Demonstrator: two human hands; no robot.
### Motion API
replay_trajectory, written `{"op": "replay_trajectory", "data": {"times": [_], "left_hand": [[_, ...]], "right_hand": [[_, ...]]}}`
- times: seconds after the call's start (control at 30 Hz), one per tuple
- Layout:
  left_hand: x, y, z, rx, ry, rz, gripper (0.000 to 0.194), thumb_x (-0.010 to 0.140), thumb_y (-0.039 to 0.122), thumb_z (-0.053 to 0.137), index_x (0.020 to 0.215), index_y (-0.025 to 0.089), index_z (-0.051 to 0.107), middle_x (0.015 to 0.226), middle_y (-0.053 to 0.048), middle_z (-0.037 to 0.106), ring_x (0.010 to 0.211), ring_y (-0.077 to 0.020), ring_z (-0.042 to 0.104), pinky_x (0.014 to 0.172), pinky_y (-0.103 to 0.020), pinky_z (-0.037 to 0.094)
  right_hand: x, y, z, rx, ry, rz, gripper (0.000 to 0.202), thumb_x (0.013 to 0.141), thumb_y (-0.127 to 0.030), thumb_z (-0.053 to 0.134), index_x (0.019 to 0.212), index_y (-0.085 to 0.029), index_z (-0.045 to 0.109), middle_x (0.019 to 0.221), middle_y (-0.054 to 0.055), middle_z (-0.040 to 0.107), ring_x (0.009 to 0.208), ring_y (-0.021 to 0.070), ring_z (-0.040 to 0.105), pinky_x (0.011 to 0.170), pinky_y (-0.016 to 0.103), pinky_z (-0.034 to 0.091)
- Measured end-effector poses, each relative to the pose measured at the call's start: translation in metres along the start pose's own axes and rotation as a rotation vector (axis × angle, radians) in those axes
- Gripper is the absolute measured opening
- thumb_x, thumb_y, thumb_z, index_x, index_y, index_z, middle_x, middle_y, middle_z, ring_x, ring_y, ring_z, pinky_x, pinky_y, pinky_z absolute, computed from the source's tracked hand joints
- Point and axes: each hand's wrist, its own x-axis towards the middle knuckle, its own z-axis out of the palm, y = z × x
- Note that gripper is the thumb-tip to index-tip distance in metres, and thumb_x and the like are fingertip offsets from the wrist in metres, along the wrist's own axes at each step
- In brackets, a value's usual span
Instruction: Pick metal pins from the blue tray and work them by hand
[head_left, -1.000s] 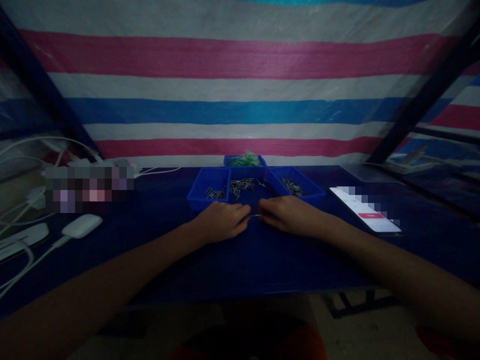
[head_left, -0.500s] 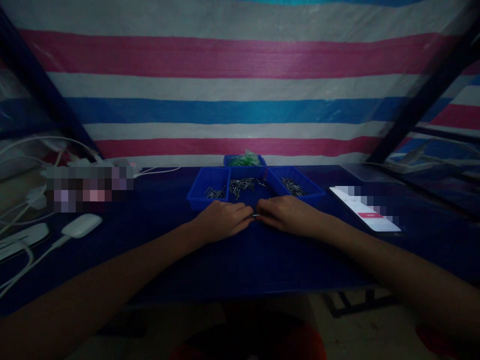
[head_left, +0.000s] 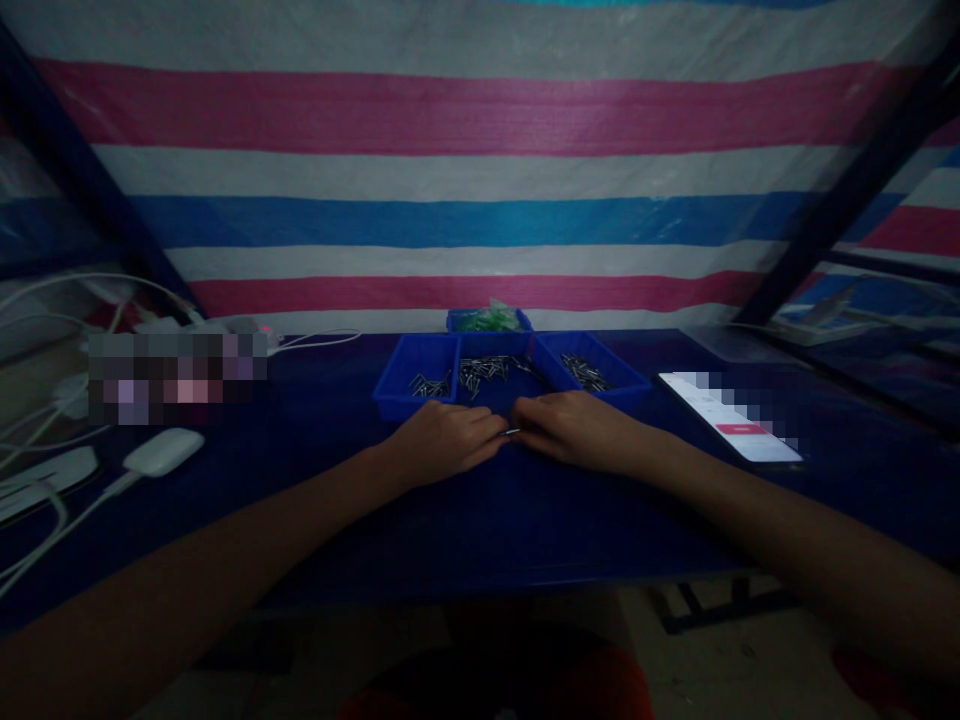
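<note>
My left hand [head_left: 451,440] and my right hand [head_left: 564,424] meet over the blue table, fingers closed in a pinch. Between their fingertips shows a thin, shiny metal pin [head_left: 511,432], gripped from both sides; its exact kind is too small to make out. Just beyond my left hand stands a blue bin [head_left: 390,385] with some metal pins in it. Behind my right hand is a second blue bin [head_left: 628,378], holding more of them. A pile of loose metal pins [head_left: 484,372] lies between the two bins.
At the back, a third blue bin [head_left: 452,322] holds green and clear plastic bags [head_left: 491,318]. A lit phone [head_left: 727,420] lies to the right. White cables and a white charger [head_left: 165,452] occupy the left side. A striped sheet [head_left: 480,120] hangs behind the table [head_left: 480,530].
Both hands stay in nearly the same place. The metal pin between the fingertips is slightly more tilted, its right end a touch higher.
</note>
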Motion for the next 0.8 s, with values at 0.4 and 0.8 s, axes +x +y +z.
{"op": "replay_trajectory", "data": {"times": [0.4,0.8], "left_hand": [[0.0011,0.0007,-0.0042,-0.002,-0.004,-0.034,0.020,0.088,0.028,0.038,0.088,0.016,0.054,0.076,-0.001,0.057,0.070,-0.0119,0.056,0.057,-0.022,0.042],[0.0007,0.0003,-0.0030,-0.007,0.004,0.030,0.021,0.088,0.027,0.036,0.092,0.016,0.054,0.083,-0.002,0.057,0.076,-0.0126,0.055,0.062,-0.023,0.043]], "right_hand": [[0.0007,-0.0003,-0.0021,-0.034,-0.020,-0.017,0.014,0.086,-0.023,0.037,0.084,-0.016,0.048,0.072,0.003,0.057,0.062,0.0120,0.052,0.057,0.025,0.033],[-0.0012,0.0006,-0.0005,-0.014,-0.034,-0.063,0.012,0.085,-0.023,0.040,0.081,-0.017,0.048,0.069,0.002,0.055,0.058,0.0113,0.049,0.055,0.025,0.032]]}}
